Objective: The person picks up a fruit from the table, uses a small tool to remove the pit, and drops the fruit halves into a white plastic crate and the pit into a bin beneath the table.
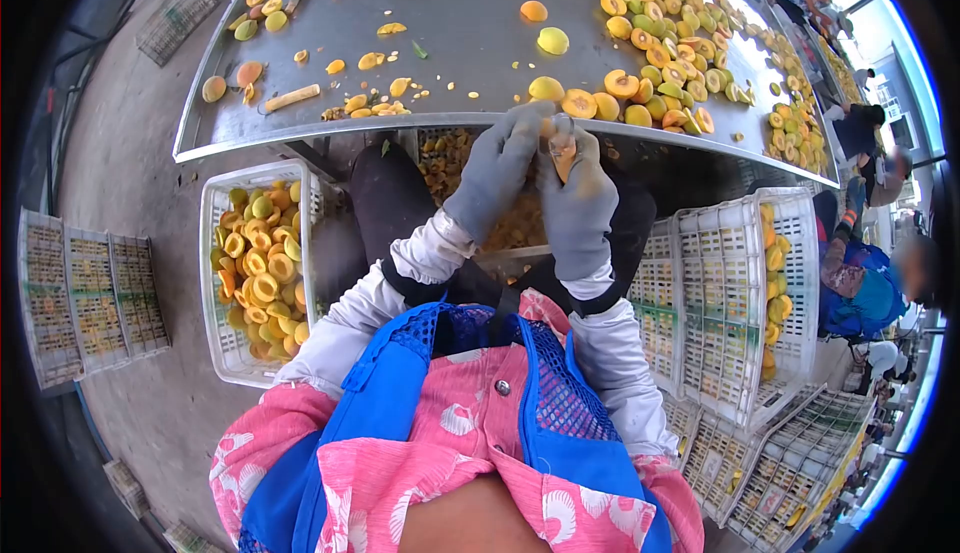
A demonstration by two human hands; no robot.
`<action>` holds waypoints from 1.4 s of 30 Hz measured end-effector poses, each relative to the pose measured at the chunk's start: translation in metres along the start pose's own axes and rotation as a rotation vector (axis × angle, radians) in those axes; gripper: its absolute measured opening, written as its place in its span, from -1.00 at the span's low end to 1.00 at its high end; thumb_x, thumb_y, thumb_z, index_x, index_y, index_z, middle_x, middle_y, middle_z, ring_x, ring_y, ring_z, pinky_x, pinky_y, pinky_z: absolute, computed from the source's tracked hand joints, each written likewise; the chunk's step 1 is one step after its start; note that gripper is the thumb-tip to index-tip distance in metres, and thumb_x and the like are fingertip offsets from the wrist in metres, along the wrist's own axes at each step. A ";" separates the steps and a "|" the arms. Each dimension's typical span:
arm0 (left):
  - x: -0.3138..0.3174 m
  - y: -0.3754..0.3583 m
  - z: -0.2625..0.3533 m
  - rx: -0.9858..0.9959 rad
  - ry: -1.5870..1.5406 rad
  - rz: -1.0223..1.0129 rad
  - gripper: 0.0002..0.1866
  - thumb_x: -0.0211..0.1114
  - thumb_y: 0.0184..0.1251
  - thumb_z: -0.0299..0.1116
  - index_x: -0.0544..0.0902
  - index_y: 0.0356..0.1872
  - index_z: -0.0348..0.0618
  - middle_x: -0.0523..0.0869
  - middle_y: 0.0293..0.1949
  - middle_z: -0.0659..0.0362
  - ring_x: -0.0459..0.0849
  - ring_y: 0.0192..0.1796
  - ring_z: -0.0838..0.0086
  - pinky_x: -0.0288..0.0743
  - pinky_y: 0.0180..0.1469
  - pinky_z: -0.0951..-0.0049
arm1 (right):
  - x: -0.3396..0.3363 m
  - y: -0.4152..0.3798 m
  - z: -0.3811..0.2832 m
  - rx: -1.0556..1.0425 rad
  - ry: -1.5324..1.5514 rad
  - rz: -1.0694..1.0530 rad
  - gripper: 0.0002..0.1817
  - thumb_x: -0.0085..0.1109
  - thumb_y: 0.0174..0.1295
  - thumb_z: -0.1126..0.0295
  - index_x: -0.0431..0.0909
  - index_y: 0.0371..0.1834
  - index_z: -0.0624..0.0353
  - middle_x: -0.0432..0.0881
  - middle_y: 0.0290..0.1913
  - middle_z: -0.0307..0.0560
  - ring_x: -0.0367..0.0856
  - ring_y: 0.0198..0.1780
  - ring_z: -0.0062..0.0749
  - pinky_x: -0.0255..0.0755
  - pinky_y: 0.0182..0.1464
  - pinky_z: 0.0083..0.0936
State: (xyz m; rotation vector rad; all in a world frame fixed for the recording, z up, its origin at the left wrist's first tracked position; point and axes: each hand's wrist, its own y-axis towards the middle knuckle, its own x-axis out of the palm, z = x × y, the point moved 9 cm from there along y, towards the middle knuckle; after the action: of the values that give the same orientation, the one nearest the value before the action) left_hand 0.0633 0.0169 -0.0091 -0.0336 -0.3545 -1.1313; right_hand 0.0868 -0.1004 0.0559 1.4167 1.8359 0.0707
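Note:
Both hands wear grey gloves and meet just off the table's front edge. My right hand (580, 198) is closed around a tool with a wooden handle (565, 160); its working end is hard to make out. My left hand (500, 168) is closed too, its fingertips touching or nearly touching the right hand. Whatever it grips is mostly hidden by the fingers. Close by on the metal table (450, 73) lie a whole yellow peach (546, 89) and a cut peach half (579, 103). Beneath my hands, a crate holding pits and scraps (445, 158) shows between my knees.
A large heap of peach halves (680, 53) covers the table's right side. Another wooden handle (292, 98) lies at the left front. A white crate of peach halves (262, 273) stands left of my legs. Stacked crates (715, 303) stand right, near another person (865, 288).

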 end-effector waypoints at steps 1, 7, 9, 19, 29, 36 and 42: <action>-0.002 -0.001 -0.003 -0.030 -0.003 0.023 -0.59 -0.07 0.57 -0.22 0.53 0.21 -0.28 0.63 0.03 0.19 0.54 0.08 0.58 0.41 0.16 0.52 | -0.002 0.000 -0.006 -0.061 -0.054 0.035 -0.70 0.32 0.25 0.36 0.51 -0.01 0.20 0.69 -0.33 0.12 0.73 -0.25 0.01 0.57 -0.25 -0.36; -0.010 -0.005 -0.020 -0.021 -0.004 0.094 -0.62 -0.03 0.53 -0.23 0.56 0.14 -0.27 0.66 -0.10 0.20 0.55 -0.07 0.58 0.46 0.05 0.49 | 0.013 0.002 0.018 -0.007 0.056 -0.089 -0.76 0.33 0.21 0.42 0.53 -0.10 0.20 0.66 -0.35 0.14 0.71 -0.25 0.07 0.56 -0.26 -0.36; -0.011 -0.004 -0.025 -0.017 0.015 0.084 -0.62 -0.03 0.54 -0.22 0.57 0.11 -0.27 0.65 -0.13 0.21 0.54 -0.10 0.59 0.46 0.03 0.50 | 0.016 -0.005 0.014 -0.109 -0.008 -0.121 -0.77 0.32 0.22 0.42 0.52 -0.12 0.20 0.66 -0.38 0.07 0.71 -0.33 -0.06 0.54 -0.30 -0.41; -0.008 0.003 -0.032 -0.109 -0.131 0.095 -0.59 -0.07 0.57 -0.18 0.57 0.08 -0.32 0.68 -0.17 0.10 0.62 -0.19 0.52 0.55 -0.05 0.51 | 0.020 -0.030 0.048 0.310 0.296 -0.357 -0.78 0.02 0.48 0.32 0.51 -0.27 0.24 0.47 -0.53 -0.28 0.39 -0.51 -0.68 0.34 -0.46 -0.57; -0.004 -0.001 -0.007 -0.005 -0.094 0.088 -0.68 0.02 0.51 -0.28 0.63 -0.02 -0.30 0.66 -0.24 0.25 0.53 -0.19 0.62 0.46 -0.08 0.54 | 0.016 -0.025 0.029 0.144 0.112 -0.255 -0.73 0.11 0.38 0.24 0.49 -0.22 0.27 0.58 -0.45 0.32 0.56 -0.31 0.34 0.44 -0.35 -0.06; -0.011 0.000 -0.010 -0.003 0.102 0.136 -0.70 0.00 0.52 -0.34 0.66 -0.14 -0.34 0.66 -0.40 0.25 0.53 -0.37 0.63 0.46 -0.28 0.56 | 0.027 -0.034 0.034 0.243 0.114 -0.307 -0.74 0.05 0.42 0.26 0.59 -0.17 0.25 0.64 -0.32 0.26 0.63 -0.28 0.12 0.49 -0.25 -0.17; 0.017 0.006 0.049 0.264 0.730 0.025 -0.66 -0.02 0.52 -0.26 0.67 -0.20 -0.26 0.69 -0.50 0.05 0.66 -0.45 0.43 0.51 -0.34 0.46 | 0.061 -0.052 0.060 0.406 0.467 -0.352 -0.64 -0.07 0.51 0.12 0.55 0.02 0.17 0.65 -0.33 -0.21 0.56 -0.36 -0.52 0.47 -0.29 -0.46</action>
State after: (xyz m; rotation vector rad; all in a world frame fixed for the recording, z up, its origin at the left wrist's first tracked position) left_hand 0.0621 0.0142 0.0436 0.5923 0.1526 -0.9896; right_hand 0.0793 -0.0931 -0.0442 1.3953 2.5791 -0.1733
